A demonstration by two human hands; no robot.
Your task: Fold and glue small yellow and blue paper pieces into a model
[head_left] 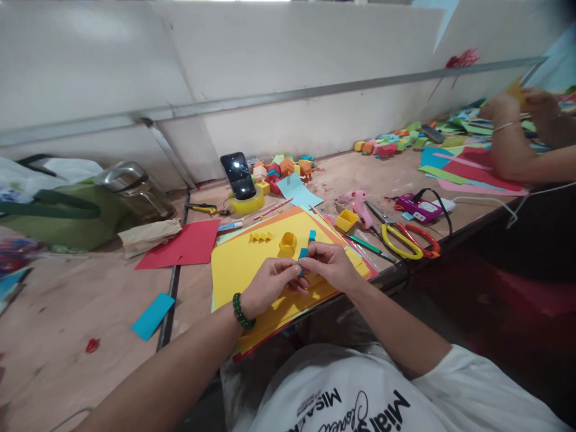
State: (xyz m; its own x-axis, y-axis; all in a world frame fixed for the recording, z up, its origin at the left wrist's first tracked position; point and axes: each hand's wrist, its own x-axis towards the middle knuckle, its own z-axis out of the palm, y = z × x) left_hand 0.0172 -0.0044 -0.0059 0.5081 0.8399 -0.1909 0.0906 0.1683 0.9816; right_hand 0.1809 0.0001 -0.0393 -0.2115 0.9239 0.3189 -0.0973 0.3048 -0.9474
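Note:
Between its fingertips, my left hand [274, 282] pinches a small folded blue paper piece [303, 254]. The fingers of my right hand [332, 264] are closed on the same piece from the other side. Both hands are over a stack of yellow paper [234, 270]. Just beyond them on the stack are a small open yellow paper box [288, 242], a zigzag-folded yellow strip [261, 237] and another small blue piece [312, 235].
Right of the stack lie a yellow box [346, 220], a pink glue gun [359, 207], scissors [402, 242] and a green pen [366, 246]. A phone [238, 175] leans behind, red paper [191, 245] lies left. Another person's hands [508, 108] work at far right.

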